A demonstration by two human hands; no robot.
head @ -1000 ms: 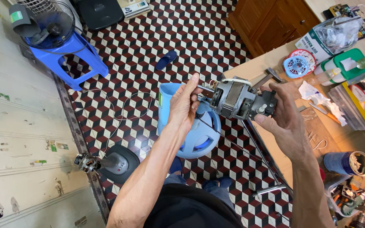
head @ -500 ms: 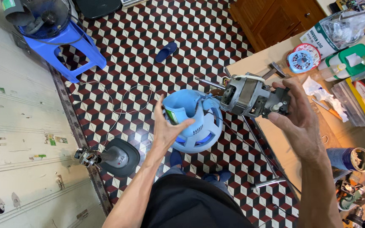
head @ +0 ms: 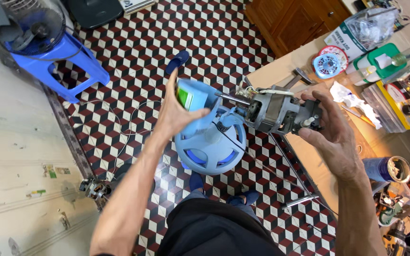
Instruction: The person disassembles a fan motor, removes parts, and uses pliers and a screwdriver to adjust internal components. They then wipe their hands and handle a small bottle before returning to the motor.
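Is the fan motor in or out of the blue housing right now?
Out. The right hand holds the bare motor with its windings and shaft exposed, apart from the blue housing, which the left hand grips.

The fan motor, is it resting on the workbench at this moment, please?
No, the fan motor is held in the air by the right hand, above the tiled floor beside the workbench.
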